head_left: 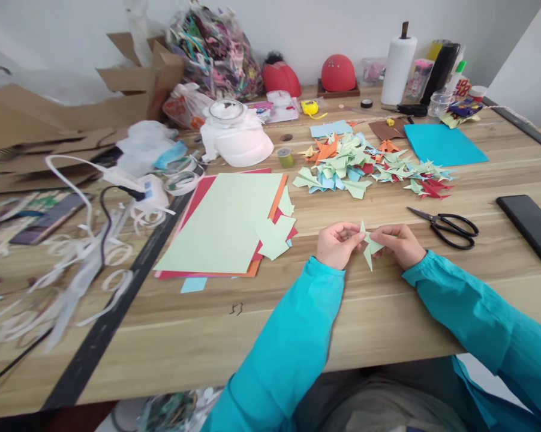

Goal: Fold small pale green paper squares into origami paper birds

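Between my two hands is a light green folded paper crane [368, 249], its points sticking up and down. My left hand [337, 243] pinches its left side with thumb and forefinger. On the other side, my right hand [400, 243] pinches the right part, fingers closed. Beyond my hands lies a heap of folded paper cranes [342, 159] in green, blue, orange and red. To the left, a stack of coloured paper sheets [221, 222] has light green on top, with small green paper pieces [277, 237] at its right edge. Black-handled scissors [454, 228] rest right of my right hand.
A black phone [529, 228] lies at the right edge, and blue paper [445, 144] behind it. A thread spool [285, 157] stands behind the stack. White cords and a power strip [151, 192] crowd the left. Bottles [399, 72], boxes and bags line the wall.
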The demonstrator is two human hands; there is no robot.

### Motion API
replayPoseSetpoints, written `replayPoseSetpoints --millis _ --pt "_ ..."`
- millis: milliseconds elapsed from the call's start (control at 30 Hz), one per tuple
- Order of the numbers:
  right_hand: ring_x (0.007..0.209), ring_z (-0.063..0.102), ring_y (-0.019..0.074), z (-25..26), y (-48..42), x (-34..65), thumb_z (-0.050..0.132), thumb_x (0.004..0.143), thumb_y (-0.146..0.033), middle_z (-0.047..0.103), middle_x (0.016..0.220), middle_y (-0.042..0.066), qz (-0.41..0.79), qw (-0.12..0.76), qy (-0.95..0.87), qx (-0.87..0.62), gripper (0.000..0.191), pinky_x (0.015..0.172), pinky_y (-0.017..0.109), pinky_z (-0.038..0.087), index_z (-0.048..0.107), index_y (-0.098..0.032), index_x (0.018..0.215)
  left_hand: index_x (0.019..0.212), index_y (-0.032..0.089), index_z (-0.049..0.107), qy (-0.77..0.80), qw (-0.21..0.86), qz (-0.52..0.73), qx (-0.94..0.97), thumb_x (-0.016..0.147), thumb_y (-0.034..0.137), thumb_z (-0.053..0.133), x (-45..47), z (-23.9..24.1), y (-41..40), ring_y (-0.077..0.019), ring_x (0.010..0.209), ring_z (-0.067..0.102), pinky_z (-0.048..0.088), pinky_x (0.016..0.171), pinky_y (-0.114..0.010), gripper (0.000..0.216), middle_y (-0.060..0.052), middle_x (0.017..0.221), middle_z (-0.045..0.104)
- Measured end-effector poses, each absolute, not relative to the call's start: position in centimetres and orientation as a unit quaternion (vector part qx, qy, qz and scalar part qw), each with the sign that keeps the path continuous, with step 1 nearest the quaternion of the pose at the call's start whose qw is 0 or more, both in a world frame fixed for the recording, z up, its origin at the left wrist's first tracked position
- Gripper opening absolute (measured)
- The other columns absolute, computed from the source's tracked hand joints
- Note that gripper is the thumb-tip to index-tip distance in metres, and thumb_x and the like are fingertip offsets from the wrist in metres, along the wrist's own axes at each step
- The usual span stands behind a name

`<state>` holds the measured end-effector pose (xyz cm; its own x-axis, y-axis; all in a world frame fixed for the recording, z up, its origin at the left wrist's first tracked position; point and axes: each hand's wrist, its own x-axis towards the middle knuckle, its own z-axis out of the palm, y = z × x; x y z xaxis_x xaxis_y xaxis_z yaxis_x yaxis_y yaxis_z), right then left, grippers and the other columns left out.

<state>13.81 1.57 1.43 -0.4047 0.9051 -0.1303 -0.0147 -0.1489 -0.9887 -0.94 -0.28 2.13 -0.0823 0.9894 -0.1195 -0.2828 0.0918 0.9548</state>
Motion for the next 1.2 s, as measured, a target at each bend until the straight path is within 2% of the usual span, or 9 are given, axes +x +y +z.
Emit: replayPoseSetpoints --millis 300,433,800,1200 --pt "0.044 0.053 0.0110 2.8 1.2 13.6 0.072 0.057 -0.032 0.060 0.049 0.001 0.592 0.332 -0.566 -0.469 0.022 0.047 0.024 0.044 0.065 -0.012 0.062 0.063 0.011 0.059 0.487 0.552 0.552 0.392 0.049 0.022 0.074 -0.8 2.3 -0.3 -0.0077 0.040 0.050 0.041 0.044 -0.021 0.023 0.001 0.047 0.058" --pt "0.044 0.053 0.0104 2.8 1.2 13.6 0.071 0.057 -0.031 0.060 0.049 0.000 0.584 0.336 -0.567 -0.473 0.020 0.047 0.023 0.043 0.064 -0.013 0.061 0.064 0.011 0.061 0.486 0.556 0.544 0.398 0.048 0.024 0.076 -0.7 2.2 -0.3 -0.0081 0.042 0.052 0.041 0.046 -0.021 0.026 0.000 0.050 0.060" --pt "0.042 0.050 0.0092 2.1 1.4 13.9 0.072 0.055 -0.029 0.059 0.049 -0.001 0.618 0.344 -0.546 -0.449 0.020 0.044 0.022 0.043 0.062 -0.013 0.059 0.070 0.011 0.064 0.437 0.650 0.530 0.325 0.040 0.026 0.080 -1.0 1.3 0.0 -0.0078 0.044 0.053 0.044 0.046 -0.022 0.037 -0.001 0.057 0.063" --pt "0.044 0.051 0.0097 1.5 1.6 14.1 0.074 0.054 -0.032 0.061 0.053 0.000 0.647 0.345 -0.527 -0.429 0.022 0.043 0.022 0.042 0.064 -0.014 0.061 0.070 0.010 0.066 0.431 0.686 0.522 0.268 0.041 0.021 0.080 -1.0 1.6 -0.1 -0.0081 0.043 0.054 0.046 0.045 -0.023 0.035 -0.002 0.059 0.064"
